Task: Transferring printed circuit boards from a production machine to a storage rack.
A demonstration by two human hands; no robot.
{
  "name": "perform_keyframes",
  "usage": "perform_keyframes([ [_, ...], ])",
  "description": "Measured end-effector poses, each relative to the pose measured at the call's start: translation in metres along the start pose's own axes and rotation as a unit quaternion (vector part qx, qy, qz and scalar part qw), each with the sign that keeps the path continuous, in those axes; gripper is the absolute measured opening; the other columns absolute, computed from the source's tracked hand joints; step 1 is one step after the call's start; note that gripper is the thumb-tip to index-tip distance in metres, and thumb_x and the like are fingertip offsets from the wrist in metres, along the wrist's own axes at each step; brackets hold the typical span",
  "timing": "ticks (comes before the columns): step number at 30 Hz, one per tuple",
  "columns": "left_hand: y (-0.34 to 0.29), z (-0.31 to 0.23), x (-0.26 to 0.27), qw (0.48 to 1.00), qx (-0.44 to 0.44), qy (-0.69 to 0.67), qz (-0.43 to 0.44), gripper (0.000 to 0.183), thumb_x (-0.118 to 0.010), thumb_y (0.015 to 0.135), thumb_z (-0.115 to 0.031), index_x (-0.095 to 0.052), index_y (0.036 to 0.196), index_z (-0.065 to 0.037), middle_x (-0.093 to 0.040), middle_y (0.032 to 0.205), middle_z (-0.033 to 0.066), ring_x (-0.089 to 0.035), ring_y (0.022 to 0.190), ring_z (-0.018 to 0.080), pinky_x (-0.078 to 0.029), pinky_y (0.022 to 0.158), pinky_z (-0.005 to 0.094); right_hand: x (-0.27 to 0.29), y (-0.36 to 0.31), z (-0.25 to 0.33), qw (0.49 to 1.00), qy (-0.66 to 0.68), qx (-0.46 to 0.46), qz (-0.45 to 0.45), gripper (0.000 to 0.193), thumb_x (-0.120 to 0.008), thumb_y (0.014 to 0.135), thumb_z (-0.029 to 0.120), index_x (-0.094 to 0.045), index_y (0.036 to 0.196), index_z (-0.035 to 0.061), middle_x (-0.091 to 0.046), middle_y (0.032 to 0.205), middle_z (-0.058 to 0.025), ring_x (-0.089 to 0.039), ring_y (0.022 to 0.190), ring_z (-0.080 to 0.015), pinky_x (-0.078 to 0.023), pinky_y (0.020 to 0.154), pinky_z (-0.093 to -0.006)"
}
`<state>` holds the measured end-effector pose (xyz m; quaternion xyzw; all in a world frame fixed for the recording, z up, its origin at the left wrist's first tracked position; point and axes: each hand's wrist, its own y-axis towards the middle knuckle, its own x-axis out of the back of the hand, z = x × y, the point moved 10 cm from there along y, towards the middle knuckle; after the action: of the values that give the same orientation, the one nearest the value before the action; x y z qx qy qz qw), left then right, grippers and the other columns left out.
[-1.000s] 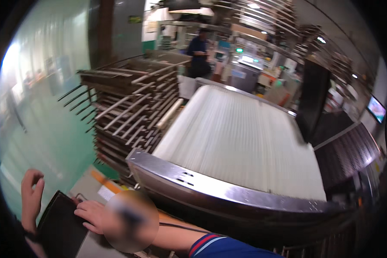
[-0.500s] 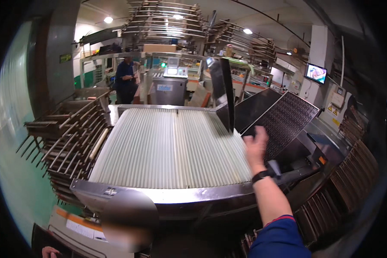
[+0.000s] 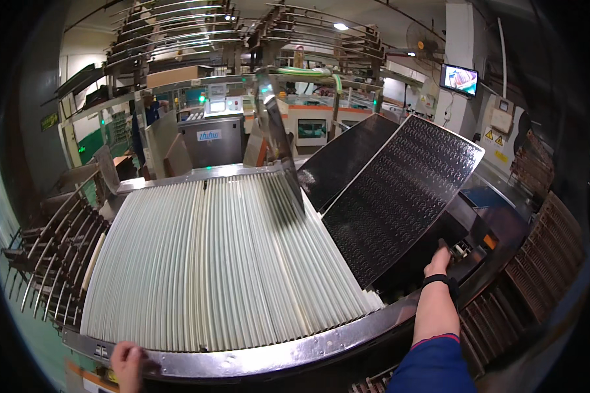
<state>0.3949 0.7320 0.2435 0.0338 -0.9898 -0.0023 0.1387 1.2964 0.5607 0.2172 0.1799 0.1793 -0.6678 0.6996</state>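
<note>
Before me lies a wide bed of pale, close-set ribbed rollers in a metal frame. At its front-left corner my left hand is over the metal rail; its fingers are curled, slightly blurred, with nothing visible in them. A large black panel with rows of small curved marks leans at the bed's right side. Just below the panel's lower right edge, my right hand reaches toward a small fitting on the dark machine side. Its thumb stands apart; the other fingers are partly hidden. I see nothing held in it.
A dark upright sheet rises from the rollers' far right, beside another dark panel. Metal rod racks stand left, and brown ribbed racks right. Behind are a control cabinet and a wall screen.
My view has shifted closer to the rollers and toward the right. My right hand has moved from beside the patterned panel down to the machine's side. My left hand has come up to the front rail.
</note>
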Motion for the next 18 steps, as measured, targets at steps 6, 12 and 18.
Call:
perform_keyframes([
  [6, 0.046, -0.001, -0.102, 0.985, -0.139, -0.018, 0.097, 0.009, -0.061, 0.096, -0.008, -0.062, 0.093, 0.001, -0.066, 0.083, 0.0068, -0.061, 0.076, 0.0131, -0.051, 0.072, 0.0295, -0.031, -0.01, 0.045, 0.995, 0.014, 0.019, 0.102, 0.041, -0.06, 0.098, 0.029, -0.065, 0.125, -0.0012, -0.065, 0.129, -0.0079, -0.058, 0.117, -0.0229, -0.042, 0.107, -0.0372],
  [12, 0.048, 0.009, -0.09, 0.99, -0.116, -0.046, 0.069, 0.01, -0.06, 0.097, -0.008, -0.063, 0.095, 0.002, -0.066, 0.08, 0.0059, -0.06, 0.071, 0.0123, -0.051, 0.068, 0.029, -0.106, -0.086, 0.134, 0.96, -0.057, 0.234, 0.143, 0.059, -0.047, 0.108, 0.041, -0.052, 0.14, -0.0084, -0.054, 0.146, -0.0141, -0.047, 0.137, -0.0224, -0.027, 0.119, -0.0338],
  [18, 0.042, 0.002, -0.089, 0.991, -0.123, -0.003, 0.056, 0.014, -0.062, 0.095, -0.011, -0.065, 0.089, 0.002, -0.066, 0.076, 0.0057, -0.061, 0.069, 0.0128, -0.05, 0.065, 0.0287, -0.205, -0.209, 0.198, 0.823, -0.274, 0.409, 0.282, 0.041, -0.055, 0.105, 0.033, -0.064, 0.12, -0.0034, -0.068, 0.106, -0.0202, -0.064, 0.099, -0.0286, -0.048, 0.093, -0.0376],
])
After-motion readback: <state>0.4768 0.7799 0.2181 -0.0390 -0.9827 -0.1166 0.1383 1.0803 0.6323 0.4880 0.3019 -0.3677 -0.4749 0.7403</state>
